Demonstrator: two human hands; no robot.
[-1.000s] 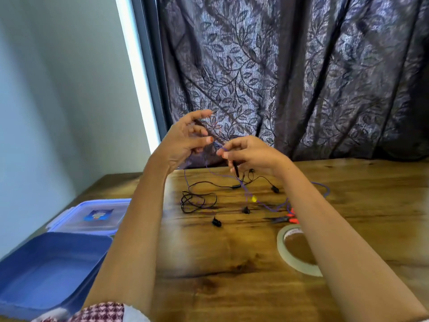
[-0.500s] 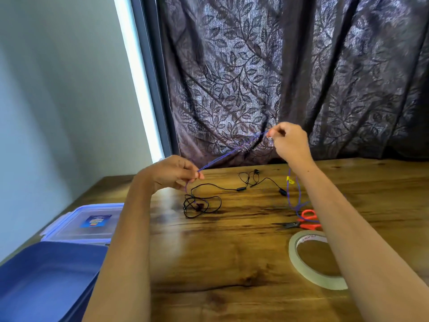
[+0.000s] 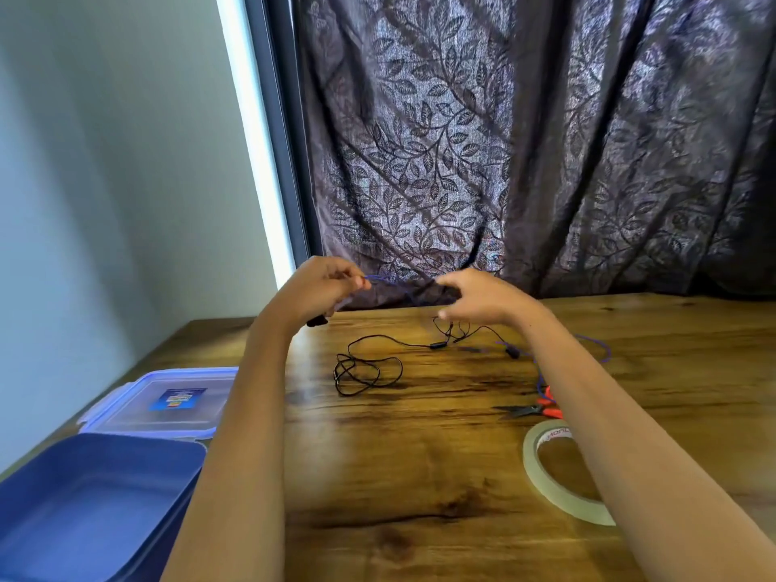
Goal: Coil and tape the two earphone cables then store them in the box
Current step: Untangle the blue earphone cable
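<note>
My left hand and my right hand are raised above the far side of the table, each pinching the purple earphone cable, which runs between them. The rest of that cable trails down past my right forearm onto the table. The black earphone cable lies loose and tangled on the wood in front of my hands. The open blue box sits at the near left corner. A roll of pale tape lies flat at the right, partly hidden by my right arm.
The box's clear lid lies behind the box at the left table edge. Red-handled scissors lie just beyond the tape roll. A dark patterned curtain hangs behind the wooden table.
My right hand has dropped from high at the right and come in toward my left hand, so the purple stretch between them is shorter. My left hand has risen slightly.
</note>
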